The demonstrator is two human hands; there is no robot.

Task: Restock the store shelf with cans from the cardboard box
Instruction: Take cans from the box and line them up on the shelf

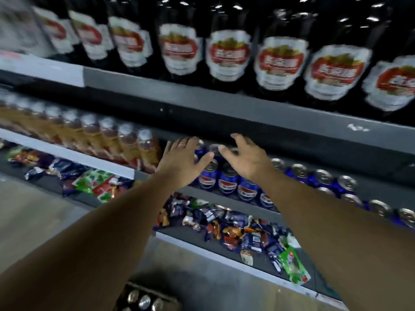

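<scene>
Blue cola cans point(228, 184) stand in rows on the middle shelf point(224, 194), and more blue cans point(323, 178) run off to the right. My left hand point(182, 160) and my right hand point(244, 156) hover just in front of and above the cans, fingers spread and straight, thumbs pointing at each other. Neither hand holds anything. Whether the fingertips touch the rear cans I cannot tell. At the bottom edge, the cardboard box point(166, 298) on the floor shows several silver can tops point(144, 301).
Dark bottles point(229, 57) with red-and-white labels fill the top shelf. Amber drink bottles point(125, 144) stand left of the cans. Loose snack packets point(242, 234) lie on the lower shelf, with more packets point(94, 182) further left. Wood-look floor point(33, 221) lies below.
</scene>
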